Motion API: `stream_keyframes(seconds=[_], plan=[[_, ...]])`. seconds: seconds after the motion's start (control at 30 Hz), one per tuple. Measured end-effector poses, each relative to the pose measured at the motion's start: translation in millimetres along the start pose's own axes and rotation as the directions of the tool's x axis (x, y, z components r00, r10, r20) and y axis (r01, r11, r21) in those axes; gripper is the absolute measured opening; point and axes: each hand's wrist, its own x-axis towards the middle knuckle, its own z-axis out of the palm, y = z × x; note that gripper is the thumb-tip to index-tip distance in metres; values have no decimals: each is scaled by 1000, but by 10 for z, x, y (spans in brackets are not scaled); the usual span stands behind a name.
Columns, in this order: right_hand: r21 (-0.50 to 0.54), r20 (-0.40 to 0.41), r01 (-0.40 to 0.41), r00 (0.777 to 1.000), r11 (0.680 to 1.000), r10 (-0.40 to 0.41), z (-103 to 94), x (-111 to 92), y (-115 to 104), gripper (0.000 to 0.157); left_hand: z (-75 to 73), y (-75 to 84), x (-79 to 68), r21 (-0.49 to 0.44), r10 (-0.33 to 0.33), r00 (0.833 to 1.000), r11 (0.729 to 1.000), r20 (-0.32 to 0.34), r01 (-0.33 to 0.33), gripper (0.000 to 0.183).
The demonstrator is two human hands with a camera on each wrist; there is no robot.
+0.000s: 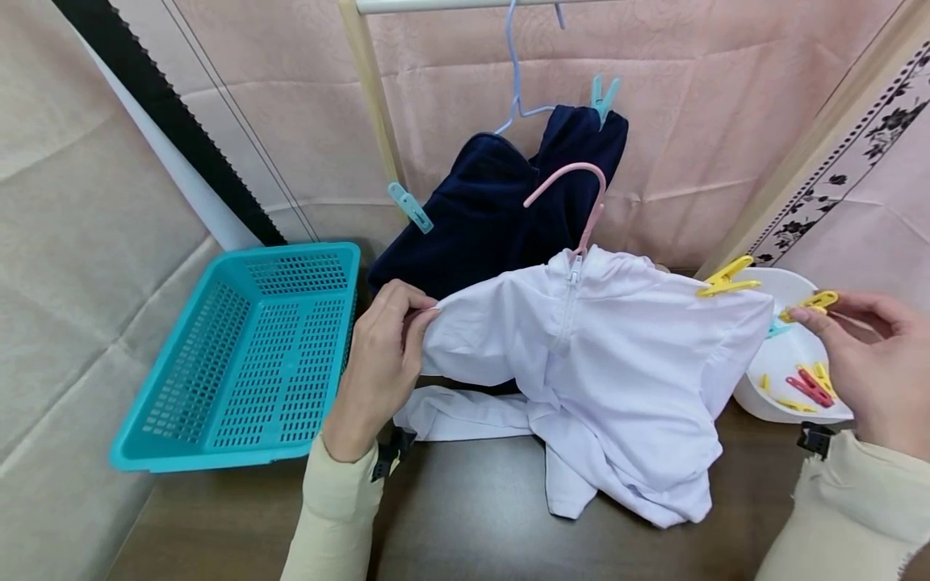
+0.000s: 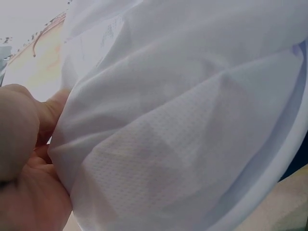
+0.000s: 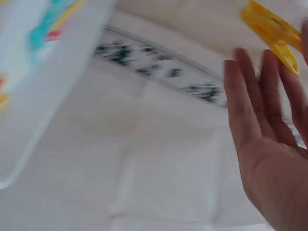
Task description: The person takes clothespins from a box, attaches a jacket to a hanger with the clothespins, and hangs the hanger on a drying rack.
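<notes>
The left hand [image 1: 378, 363] pinches the shoulder of a white zip-up jacket [image 1: 603, 363] on a pink hanger [image 1: 581, 194], draped over the dark wood desk [image 1: 465, 516]. The right hand [image 1: 872, 363] grips a yellow clothespin [image 1: 814, 304] above a white bowl [image 1: 781, 355]. A perforated teal basket [image 1: 247, 355] sits left.

White zip jacket [image 1: 617, 363] on pink hanger [image 1: 581, 202], shoulder pegged; yellow peg [image 1: 814, 304] held aloft
</notes>
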Motion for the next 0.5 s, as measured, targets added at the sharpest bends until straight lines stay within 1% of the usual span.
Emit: stream_keyframes(seconds=[0.03,0.07,0.1,0.13,0.17,0.2,0.23,0.27,0.3,0.33,0.37,0.4,0.43,0.5], plan=[[76,-33,50,998,996,-48,3,-68,-68,26,2,0,-1,-1,0,1000,1000,-1,0,6],[112,-55,96,994,989,-90,3,-151,-143,29,5,1,-1,-3,-1,1000,1000,-2,1,7],[143,-79,157,986,977,-147,7,-236,-213,31,7,2,-2,-6,-2,1000,1000,-3,2,7],[228,-95,237,971,944,-220,16,-315,-270,32,10,3,-4,-10,-3,1000,1000,-3,3,7],[308,-106,317,948,897,-299,31,-399,-326,32,12,5,-6,-14,-5,1000,1000,-2,5,7],[414,-110,384,921,825,-374,50,-482,-389,32,15,8,-6,-18,-8,1000,1000,0,8,7],[520,-112,435,888,735,-447,74,-562,-465,32,16,12,-6,-23,-11,1000,1000,3,11,7],[609,-104,462,852,645,-512,107,-640,-551,31,20,15,-4,-26,-12,1000,1000,2,12,7],[695,-95,473,807,541,-583,149,-711,-637,30,22,18,-3,-27,-12,1000,1000,0,12,6],[762,-82,464,761,452,-643,196,-775,-729,29,23,22,-3,-27,-12,1000,1000,-2,12,6],[783,-66,467,719,411,-692,247,-839,-833,27,23,26,-2,-25,-12,1000,1000,-3,12,6],[797,-39,464,679,388,-733,300,-899,-938,26,24,29,-1,-23,-12,1000,1000,-5,11,6],[792,-9,472,642,387,-767,353,-955,-1045,24,23,35,-1,-21,-10,1000,1000,-7,10,6],[739,65,529,560,417,-826,449,-1054,-1237,21,26,44,2,-19,-7,1000,1000,-6,7,6]])
